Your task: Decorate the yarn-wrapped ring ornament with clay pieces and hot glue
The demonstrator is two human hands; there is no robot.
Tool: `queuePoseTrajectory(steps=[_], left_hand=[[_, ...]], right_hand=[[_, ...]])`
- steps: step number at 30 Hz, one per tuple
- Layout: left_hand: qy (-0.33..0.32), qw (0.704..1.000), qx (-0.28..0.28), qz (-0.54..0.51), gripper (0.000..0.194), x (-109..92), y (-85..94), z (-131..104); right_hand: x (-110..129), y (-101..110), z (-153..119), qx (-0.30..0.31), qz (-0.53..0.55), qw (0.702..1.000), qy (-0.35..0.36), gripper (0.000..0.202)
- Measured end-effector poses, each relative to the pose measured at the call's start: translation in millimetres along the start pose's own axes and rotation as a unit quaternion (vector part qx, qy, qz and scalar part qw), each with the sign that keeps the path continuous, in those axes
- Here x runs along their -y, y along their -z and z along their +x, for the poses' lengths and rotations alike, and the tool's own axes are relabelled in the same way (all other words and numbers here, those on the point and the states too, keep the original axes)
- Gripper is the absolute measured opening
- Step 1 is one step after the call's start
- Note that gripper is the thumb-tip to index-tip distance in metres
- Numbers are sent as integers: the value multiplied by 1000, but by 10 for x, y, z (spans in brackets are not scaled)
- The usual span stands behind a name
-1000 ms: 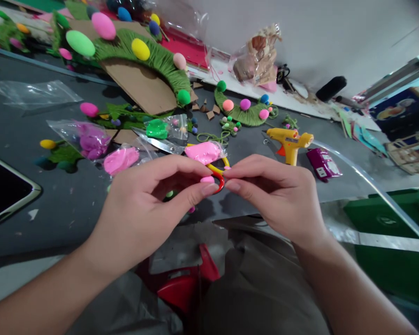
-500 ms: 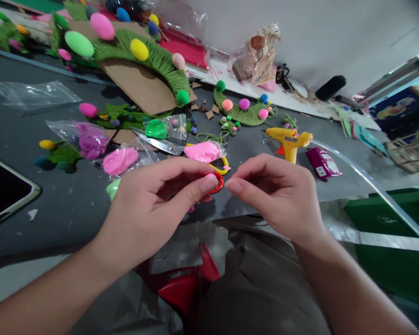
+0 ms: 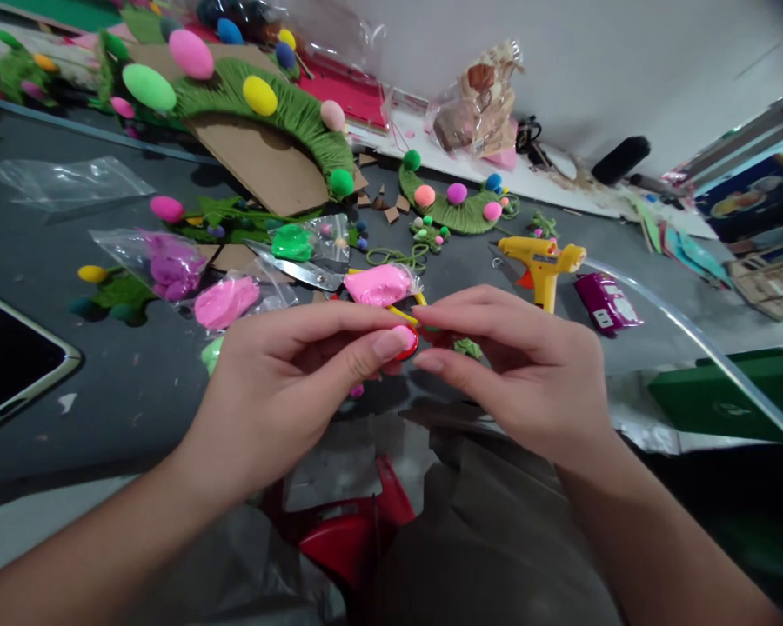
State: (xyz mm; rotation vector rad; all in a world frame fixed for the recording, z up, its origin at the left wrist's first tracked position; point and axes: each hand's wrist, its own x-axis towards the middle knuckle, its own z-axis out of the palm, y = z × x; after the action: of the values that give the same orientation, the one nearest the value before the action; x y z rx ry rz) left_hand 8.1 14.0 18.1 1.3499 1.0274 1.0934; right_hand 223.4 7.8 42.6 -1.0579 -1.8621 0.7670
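Note:
Between thumb and fingers, my left hand (image 3: pixel 287 374) holds a small red ring-shaped piece (image 3: pixel 407 345) with a bit of pink clay (image 3: pixel 403 333) on it. My right hand (image 3: pixel 522 365) is just right of the piece, its thumb and index finger apart and nothing visible between them. Behind the hands are a bag of pink clay (image 3: pixel 379 284) and silver scissors (image 3: pixel 300 268), whose yellow and red handle is partly hidden. More bagged clay, purple (image 3: pixel 173 265), pink (image 3: pixel 227 301) and green (image 3: pixel 291 242), lies to the left.
A yellow glue gun (image 3: pixel 540 261) and a purple packet (image 3: pixel 605 304) lie at the right. Green yarn-wrapped arcs with coloured balls (image 3: pixel 235 87) stand at the back. A tablet (image 3: pixel 13 365) sits at the left edge, and a green bin (image 3: pixel 724 391) at the right.
The fingers of my right hand have spread apart and shifted slightly. More pink now shows at the red piece in my left hand. The view has shifted slightly.

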Motion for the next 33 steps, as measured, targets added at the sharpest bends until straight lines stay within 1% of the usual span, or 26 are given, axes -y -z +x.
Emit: queuePoseTrajectory(steps=[3,5,10,18,23,25,28,30,33], left_hand=[[-1,1000,-8,27,12,-2,0,-7],[6,1000,3,11,11,-12,-4,-8],[43,998,35,-37,15,-37,-10,-7],[56,993,60,-89,18,-47,-40,9],[79,985,106,-109,8,-43,21,35],[88,984,105,-115,6,-39,36,44],[97,982,94,-133,9,-34,35,44],[99,981,86,-140,10,-28,27,41],[87,986,73,-124,10,-12,22,40]], right_hand=[[43,-23,-17,-11,-38,999,32,29],[76,-45,-23,-18,-68,996,51,26],[110,-79,-19,-12,-103,994,32,14],[127,-81,-16,-16,-128,991,40,15],[128,-89,-26,-8,-126,991,53,14],[123,-90,-30,0,-134,989,56,16],[121,-91,-31,4,-149,988,50,18],[118,-88,-24,2,-155,987,38,15],[100,-72,-4,-11,-140,990,25,9]])
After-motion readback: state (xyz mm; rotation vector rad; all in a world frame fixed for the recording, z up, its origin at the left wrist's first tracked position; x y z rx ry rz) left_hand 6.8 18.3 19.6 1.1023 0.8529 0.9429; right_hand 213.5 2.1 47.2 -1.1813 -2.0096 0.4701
